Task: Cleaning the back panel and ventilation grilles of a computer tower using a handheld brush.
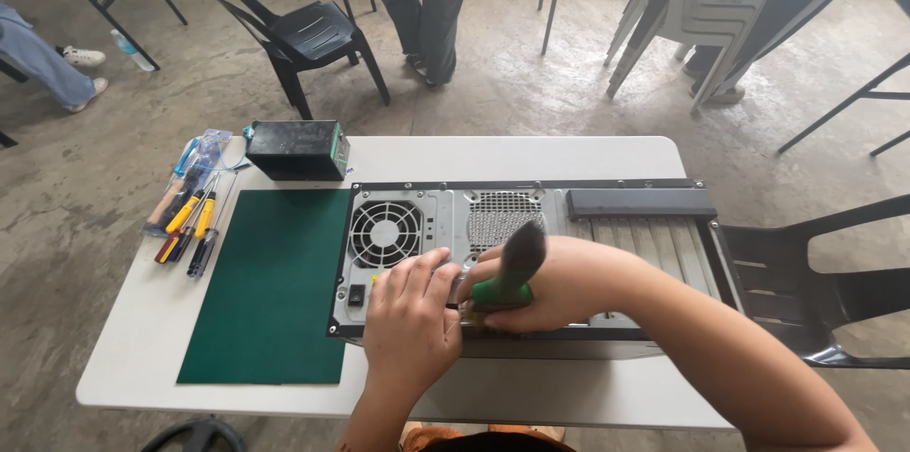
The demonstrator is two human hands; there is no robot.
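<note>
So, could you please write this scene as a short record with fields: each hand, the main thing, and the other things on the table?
left hand: rests on the rear panel of the computer case, fingers bent
right hand: grips a screwdriver with a green and grey handle, at the case's near edge
computer case: lies on the white table, fan grilles visible
green mat: left of the case
tool set: at the table's left edge
black box: behind the mat
</note>
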